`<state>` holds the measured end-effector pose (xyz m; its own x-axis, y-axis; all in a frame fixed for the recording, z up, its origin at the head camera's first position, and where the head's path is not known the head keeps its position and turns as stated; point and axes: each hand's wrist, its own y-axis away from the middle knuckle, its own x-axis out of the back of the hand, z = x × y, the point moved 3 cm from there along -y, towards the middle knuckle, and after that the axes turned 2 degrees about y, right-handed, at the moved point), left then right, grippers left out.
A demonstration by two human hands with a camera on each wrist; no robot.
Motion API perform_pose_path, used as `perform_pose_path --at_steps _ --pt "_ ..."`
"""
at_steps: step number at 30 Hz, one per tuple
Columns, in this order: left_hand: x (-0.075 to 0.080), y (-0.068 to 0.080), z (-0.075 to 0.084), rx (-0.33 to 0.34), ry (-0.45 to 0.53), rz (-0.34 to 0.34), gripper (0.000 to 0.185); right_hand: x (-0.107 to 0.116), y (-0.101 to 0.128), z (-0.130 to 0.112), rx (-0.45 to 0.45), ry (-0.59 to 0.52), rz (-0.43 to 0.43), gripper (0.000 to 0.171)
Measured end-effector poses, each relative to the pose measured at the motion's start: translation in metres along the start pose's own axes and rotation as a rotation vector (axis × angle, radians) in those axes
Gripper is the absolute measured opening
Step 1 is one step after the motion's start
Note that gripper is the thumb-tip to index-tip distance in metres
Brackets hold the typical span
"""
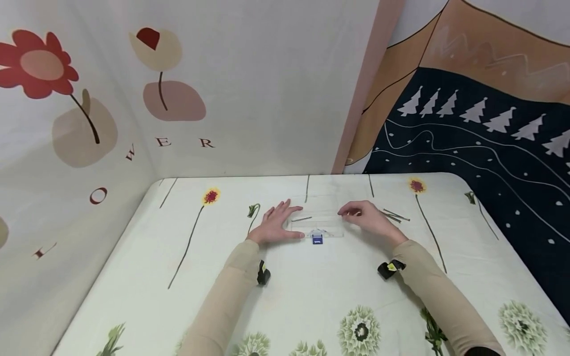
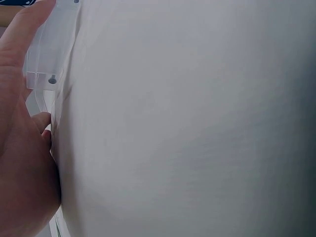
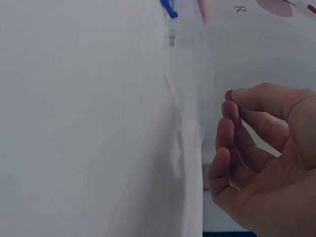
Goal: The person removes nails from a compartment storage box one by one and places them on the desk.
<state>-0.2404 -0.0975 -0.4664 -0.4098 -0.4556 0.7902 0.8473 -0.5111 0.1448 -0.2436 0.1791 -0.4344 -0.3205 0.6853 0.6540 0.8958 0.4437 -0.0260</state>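
Transparent flat plastic box (image 1: pixel 317 223) with blue latch (image 1: pixel 317 240), middle of flower-print desk (image 1: pixel 311 296). Left hand (image 1: pixel 277 223) flat, fingers straight, pressing box's left end. Right hand (image 1: pixel 367 216) beside right end, fingers curled, holding nothing. Probably light, stiff, slippery; best gripped at both ends.

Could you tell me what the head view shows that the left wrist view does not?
Only the head view shows the right hand, fingers curled at the right end of the clear box, the blue latch on its near edge, both sleeves and the flowered tablecloth. Only the left wrist view shows the box's clear corner with a small dark pin close up. Both show the left hand lying against the box's left end.
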Motion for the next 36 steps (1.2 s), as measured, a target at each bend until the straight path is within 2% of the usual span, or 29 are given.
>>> perform_pose_path --at_steps 5,11,18,22,29,36 --pt "0.001 0.001 0.001 0.0 -0.006 0.001 0.084 -0.004 -0.012 -0.014 0.027 -0.006 -0.024 0.017" --pt "0.0 0.002 0.001 0.016 -0.022 -0.002 0.084 -0.01 -0.026 -0.028 0.081 -0.02 -0.102 0.018" --pt "0.001 0.001 0.002 0.008 -0.017 0.001 0.083 -0.024 -0.042 -0.039 0.13 -0.008 -0.147 0.016" --pt "0.0 0.002 0.002 0.013 -0.016 0.0 0.083 -0.033 -0.046 -0.041 0.145 0.002 -0.146 0.016" --pt "0.001 0.002 0.003 0.02 -0.01 0.006 0.082 -0.044 -0.051 -0.04 0.227 0.049 -0.093 0.017" --pt "0.001 0.003 0.003 0.018 0.002 0.005 0.083 -0.055 -0.058 -0.037 0.174 0.09 -0.121 0.016"
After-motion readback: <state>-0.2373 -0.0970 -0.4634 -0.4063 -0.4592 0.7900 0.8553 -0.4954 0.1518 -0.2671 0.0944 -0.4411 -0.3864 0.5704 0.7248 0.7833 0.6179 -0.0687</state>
